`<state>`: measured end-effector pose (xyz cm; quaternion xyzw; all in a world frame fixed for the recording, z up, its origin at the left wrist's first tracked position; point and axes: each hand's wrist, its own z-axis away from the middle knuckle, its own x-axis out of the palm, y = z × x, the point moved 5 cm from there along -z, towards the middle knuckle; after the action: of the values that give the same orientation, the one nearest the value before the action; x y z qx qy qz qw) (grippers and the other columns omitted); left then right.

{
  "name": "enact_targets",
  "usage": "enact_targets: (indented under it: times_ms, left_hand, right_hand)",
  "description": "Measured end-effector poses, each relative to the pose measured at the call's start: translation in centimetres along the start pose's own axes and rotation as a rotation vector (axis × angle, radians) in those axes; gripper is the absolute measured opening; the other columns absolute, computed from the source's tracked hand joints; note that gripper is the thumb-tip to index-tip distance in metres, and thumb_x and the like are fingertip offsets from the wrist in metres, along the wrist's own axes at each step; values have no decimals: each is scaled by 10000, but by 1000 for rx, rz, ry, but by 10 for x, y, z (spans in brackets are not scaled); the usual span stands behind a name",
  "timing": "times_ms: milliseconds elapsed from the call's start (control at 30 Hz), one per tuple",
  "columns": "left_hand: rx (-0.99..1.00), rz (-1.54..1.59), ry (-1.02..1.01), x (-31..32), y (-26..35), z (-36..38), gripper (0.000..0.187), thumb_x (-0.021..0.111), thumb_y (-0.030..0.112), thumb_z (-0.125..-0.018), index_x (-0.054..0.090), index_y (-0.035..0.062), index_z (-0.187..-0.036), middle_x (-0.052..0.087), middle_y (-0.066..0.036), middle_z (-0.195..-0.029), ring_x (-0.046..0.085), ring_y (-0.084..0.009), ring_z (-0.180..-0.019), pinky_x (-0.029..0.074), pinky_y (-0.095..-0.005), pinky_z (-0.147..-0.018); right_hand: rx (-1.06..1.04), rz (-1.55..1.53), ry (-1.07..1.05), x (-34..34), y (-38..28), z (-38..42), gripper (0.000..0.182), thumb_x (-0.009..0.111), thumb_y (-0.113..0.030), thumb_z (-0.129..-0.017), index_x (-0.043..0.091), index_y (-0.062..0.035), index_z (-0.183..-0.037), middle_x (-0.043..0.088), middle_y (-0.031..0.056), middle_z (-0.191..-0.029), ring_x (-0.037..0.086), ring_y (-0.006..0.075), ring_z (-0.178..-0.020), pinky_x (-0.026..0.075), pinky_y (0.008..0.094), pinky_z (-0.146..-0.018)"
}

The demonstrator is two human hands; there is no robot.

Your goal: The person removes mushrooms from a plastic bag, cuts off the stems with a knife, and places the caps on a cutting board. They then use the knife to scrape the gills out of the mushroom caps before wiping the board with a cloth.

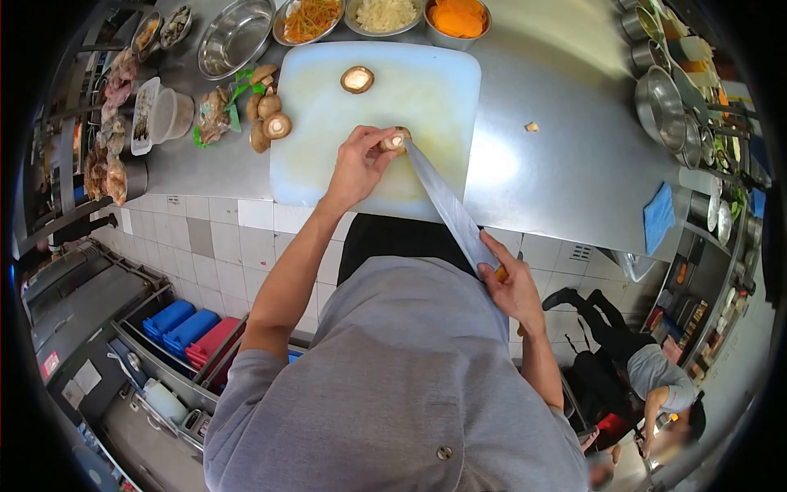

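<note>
I see my left hand [357, 164] pinching a small brown mushroom [395, 140] with a pale cut stem face, fingers closed round it, at the middle of the white rectangular plastic cutting board [328, 156]. My right hand [512, 287] is wrapped shut on the handle of a long steel-bladed kitchen knife [447, 205]. The knife's long axis runs diagonally from my right hand at the bench's near edge up to the mushroom, its tip pointing away from me and leftward, touching the mushroom.

A second brown mushroom cap [357, 79], lying pale side up, sits near the board's far edge. A small pile of whole brown mushrooms [266, 111] lies on the bench just off the board's left edge.

The board rests on a stainless steel bench [557, 156]. Along its far edge stand round metal bowls: one empty [236, 37], one with orange and green shreds [309, 18], one with pale shreds [384, 14], one with orange slices [457, 18]. A blue cloth [658, 217] hangs at the bench's right edge. The bench front is white tile [238, 238]. Another person [648, 369] crouches on the floor at the lower right.
</note>
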<state>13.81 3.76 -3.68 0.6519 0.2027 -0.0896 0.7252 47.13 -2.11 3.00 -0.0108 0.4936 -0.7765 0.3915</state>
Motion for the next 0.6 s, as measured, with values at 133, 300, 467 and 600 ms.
enact_targets:
  times_ms: [133,300,467,600]
  left_hand:
    - [-14,5,14,-1,-4,-2,461,779,-65,-873,717,49,-1316,677,-123,-1137,705,-191,-877,605,-302,-786]
    - [-25,-54,-31,-6,0,-4,466,784,-62,-865,721,53,-1312,704,-108,-1113,706,-191,-860,604,-311,-801]
    - [-55,-7,-16,-4,-7,-2,465,799,-57,-859,738,74,-1300,708,-83,-1113,693,-156,-931,605,-284,-848]
    - [-57,13,-6,-4,-10,-1,469,785,-74,-863,734,73,-1305,698,-87,-1112,701,-168,-954,617,-291,-894]
  right_hand:
    - [5,19,-30,-1,2,-6,597,716,-40,-948,565,-150,-1515,673,225,-1378,723,226,-870,559,312,-796]
    - [-24,3,-43,-4,-1,-11,598,717,-35,-946,565,-146,-1514,707,231,-1306,692,208,-798,557,318,-775]
    - [-27,55,-71,-9,-7,-16,593,713,-48,-957,565,-166,-1519,728,224,-1256,676,213,-752,554,321,-754]
    - [57,97,-112,-10,-18,-18,591,712,-57,-960,567,-179,-1520,730,219,-1250,688,233,-724,555,336,-736]
